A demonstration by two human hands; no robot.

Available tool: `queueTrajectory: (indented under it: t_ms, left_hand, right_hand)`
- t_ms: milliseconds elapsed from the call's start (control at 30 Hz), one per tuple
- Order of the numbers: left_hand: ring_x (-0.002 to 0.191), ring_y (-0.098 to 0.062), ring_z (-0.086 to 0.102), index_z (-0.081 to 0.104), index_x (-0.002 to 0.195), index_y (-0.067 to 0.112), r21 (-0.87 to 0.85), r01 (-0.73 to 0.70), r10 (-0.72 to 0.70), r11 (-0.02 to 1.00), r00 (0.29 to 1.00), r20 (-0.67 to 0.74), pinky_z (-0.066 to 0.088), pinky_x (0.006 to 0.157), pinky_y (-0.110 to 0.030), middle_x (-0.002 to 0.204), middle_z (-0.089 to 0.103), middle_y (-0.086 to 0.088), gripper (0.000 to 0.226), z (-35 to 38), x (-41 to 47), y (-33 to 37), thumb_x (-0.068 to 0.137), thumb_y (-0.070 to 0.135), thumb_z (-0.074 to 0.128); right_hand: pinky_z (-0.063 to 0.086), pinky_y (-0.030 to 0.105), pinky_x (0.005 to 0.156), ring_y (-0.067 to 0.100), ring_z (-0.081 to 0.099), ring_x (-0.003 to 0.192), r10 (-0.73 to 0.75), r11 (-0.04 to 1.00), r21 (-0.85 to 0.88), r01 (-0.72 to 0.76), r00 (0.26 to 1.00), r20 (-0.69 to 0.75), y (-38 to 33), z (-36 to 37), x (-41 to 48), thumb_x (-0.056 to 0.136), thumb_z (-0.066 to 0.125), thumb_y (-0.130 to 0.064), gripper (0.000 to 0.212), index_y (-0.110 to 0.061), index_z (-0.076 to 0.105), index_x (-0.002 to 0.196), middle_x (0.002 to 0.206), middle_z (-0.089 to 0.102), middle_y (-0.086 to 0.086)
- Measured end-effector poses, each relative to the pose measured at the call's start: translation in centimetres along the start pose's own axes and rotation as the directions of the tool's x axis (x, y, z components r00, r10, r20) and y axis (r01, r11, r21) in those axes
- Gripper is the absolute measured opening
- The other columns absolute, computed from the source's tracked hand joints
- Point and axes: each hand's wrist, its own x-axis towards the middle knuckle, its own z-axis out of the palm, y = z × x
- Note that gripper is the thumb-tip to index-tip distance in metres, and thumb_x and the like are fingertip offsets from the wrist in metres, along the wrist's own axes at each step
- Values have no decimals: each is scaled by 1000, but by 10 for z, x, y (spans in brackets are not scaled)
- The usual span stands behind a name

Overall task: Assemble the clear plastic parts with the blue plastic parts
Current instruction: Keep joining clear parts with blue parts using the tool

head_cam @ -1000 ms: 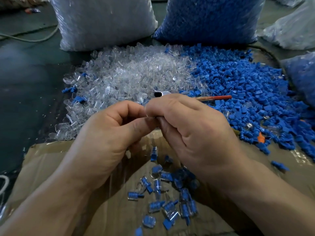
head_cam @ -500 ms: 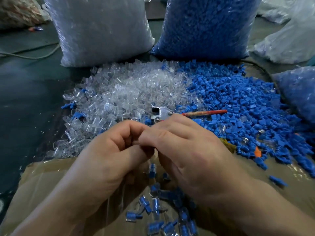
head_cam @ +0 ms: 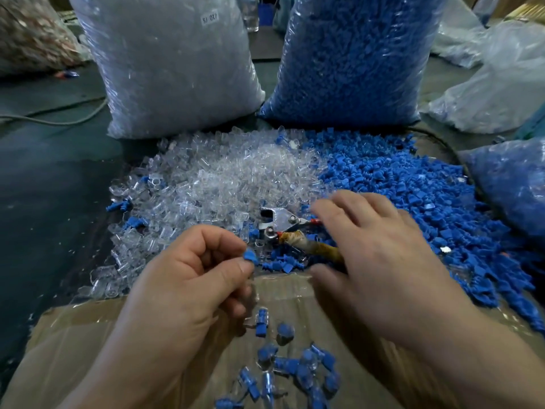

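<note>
My left hand point(head_cam: 188, 278) pinches a small blue plastic part point(head_cam: 250, 257) between thumb and curled forefinger, above the near edge of the piles. My right hand point(head_cam: 374, 261) hovers with fingers spread and holds nothing, over the seam between the clear parts pile point(head_cam: 224, 178) and the blue parts pile point(head_cam: 413, 196). Several assembled clear-and-blue pieces point(head_cam: 283, 367) lie on the cardboard point(head_cam: 70, 343) below my hands.
Metal pliers with a taped handle point(head_cam: 283, 222) lie under my right hand. A large bag of clear parts point(head_cam: 171, 60) and a bag of blue parts point(head_cam: 351, 54) stand behind the piles. More bags point(head_cam: 507, 184) sit at the right. Dark floor lies left.
My hands were pressed together on a part; now they have separated. The right hand has opened and moved forward over the piles, and the left keeps a blue part.
</note>
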Motion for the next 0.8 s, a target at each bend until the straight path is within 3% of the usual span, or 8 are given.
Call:
queueTrajectory:
  t_ms: [100,200,333,433,600,700,800]
  left_hand:
    - [49,-19,62,73,77,25,8,-2,2,1000,1000,22,51,44,-24,62,67,-12,28,-2,0,1,52,35,77]
    - [47,-19,60,73,77,24,10,4,-4,1000,1000,13,50,43,-24,62,67,-12,33,0,0,2,47,37,77]
    - [46,-19,59,73,75,22,-15,33,-33,999,999,15,50,43,-24,61,67,-12,32,2,-2,6,46,35,76]
    - [46,-21,60,73,74,24,11,36,-36,999,999,11,51,43,-24,62,67,-13,25,2,-2,6,50,32,74]
    - [46,-21,60,73,75,25,0,39,-39,999,999,-19,50,41,-25,61,67,-12,22,1,1,2,54,30,74]
    - [47,-18,60,73,77,25,-13,10,-11,1000,998,-60,49,41,-25,61,66,-9,20,1,2,3,57,29,73]
    - [46,-16,58,73,77,27,-40,-26,22,999,994,-106,48,39,-24,59,65,-7,18,0,2,5,58,27,72]
  right_hand:
    - [31,43,107,21,29,128,89,986,-154,-69,988,129,14,0,2,80,38,-76,70,-40,19,137,141,32,-9]
    - [33,42,105,21,33,126,84,984,-166,-58,984,155,20,0,5,76,27,-79,73,-40,23,137,140,35,-10]
    - [28,41,110,20,31,132,63,991,-127,-39,980,187,27,2,10,72,21,-81,81,-41,14,142,150,25,-13]
    - [32,42,103,19,37,122,54,988,-151,-27,983,174,27,3,14,70,21,-80,79,-41,22,139,142,37,-15]
    - [37,37,86,16,39,97,49,992,-118,-40,996,69,23,3,18,74,39,-68,59,-39,43,126,112,52,-14]
    - [37,27,72,12,40,87,58,998,20,-56,996,-63,24,-4,14,73,41,-61,48,-36,51,113,95,51,-16]
    - [31,14,70,7,44,85,79,982,182,-43,978,-195,23,-11,7,78,45,-56,44,-32,51,115,94,49,-18]
